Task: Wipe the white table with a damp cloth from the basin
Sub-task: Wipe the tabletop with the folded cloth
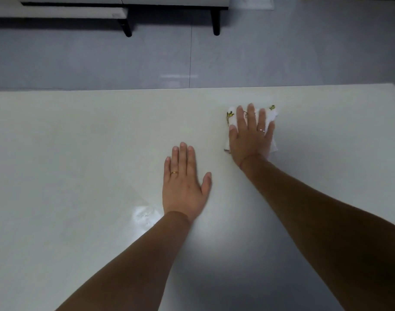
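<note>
Fingers (251,115) of the right hand (250,135) lay straight and slightly spread, flat on the cloth (272,114), pressing it to the table (79,153) near the far edge, toward the right corner. The cloth was bunched small and showed only around the fingertips and beside the palm. The left hand (184,187) rested flat on the bare top, fingers straight and close together, thumb out, holding nothing. It sat nearer the person and left of the cloth, apart from it. A shiny patch (145,215) lay just beside the left wrist; whether moisture or glare, I could not tell. No basin was in view. Beyond the table lay grey floor (102,59).

Wiping looked to be under way. The cloth sat close to the far edge, so a hard push forward could have carried it over onto the floor. Nothing curled round it; flat fingers alone pinned it, and a fast stroke might have let the wad slip out or unroll. So small a wad would cover only a narrow band, and loosely spaced passes could have left strips unwiped. If the top was damp, the leaning left palm might also have slid.
</note>
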Action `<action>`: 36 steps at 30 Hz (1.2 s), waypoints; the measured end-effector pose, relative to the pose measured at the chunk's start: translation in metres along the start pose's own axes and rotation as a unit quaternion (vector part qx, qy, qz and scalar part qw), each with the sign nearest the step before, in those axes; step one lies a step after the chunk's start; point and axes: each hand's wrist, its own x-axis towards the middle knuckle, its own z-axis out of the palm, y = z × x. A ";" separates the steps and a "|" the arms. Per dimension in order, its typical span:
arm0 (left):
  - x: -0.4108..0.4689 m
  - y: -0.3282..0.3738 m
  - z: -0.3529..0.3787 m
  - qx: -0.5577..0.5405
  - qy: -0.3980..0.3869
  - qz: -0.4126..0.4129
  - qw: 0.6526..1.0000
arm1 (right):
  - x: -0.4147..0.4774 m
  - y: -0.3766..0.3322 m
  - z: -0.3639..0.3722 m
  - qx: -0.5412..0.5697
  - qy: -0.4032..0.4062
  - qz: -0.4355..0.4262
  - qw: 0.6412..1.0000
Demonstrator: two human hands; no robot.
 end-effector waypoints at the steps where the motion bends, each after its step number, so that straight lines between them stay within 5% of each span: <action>1: 0.000 0.000 0.000 0.005 -0.005 -0.001 1.000 | -0.002 -0.015 0.001 0.000 0.001 0.017 1.000; 8: 0.000 0.001 -0.002 -0.015 -0.001 0.001 1.000 | 0.011 -0.036 -0.003 -0.018 -0.021 -0.308 0.951; 12: 0.000 0.001 -0.002 -0.025 -0.002 0.001 1.000 | 0.060 0.008 -0.007 -0.027 -0.004 -0.133 0.991; 16: 0.000 0.001 -0.001 -0.023 0.000 -0.002 1.000 | 0.066 -0.027 -0.005 0.014 -0.010 0.017 1.000; 20: 0.000 0.002 -0.003 -0.018 0.000 -0.003 1.000 | 0.052 -0.078 -0.003 0.020 -0.031 -0.144 0.989; 24: 0.001 0.001 -0.004 -0.022 0.002 0.000 1.000 | 0.061 -0.050 -0.008 0.000 -0.034 -0.279 0.960; 30: 0.001 0.002 -0.002 -0.032 0.013 0.002 0.999 | 0.082 0.068 -0.018 -0.006 -0.001 -0.044 0.999; 33: 0.001 0.002 -0.001 -0.018 0.012 -0.003 1.000 | 0.086 0.054 -0.016 0.016 -0.010 0.056 0.998; 36: 0.001 0.003 -0.001 -0.010 0.006 -0.005 1.000 | 0.069 0.006 -0.008 -0.010 -0.010 -0.029 0.999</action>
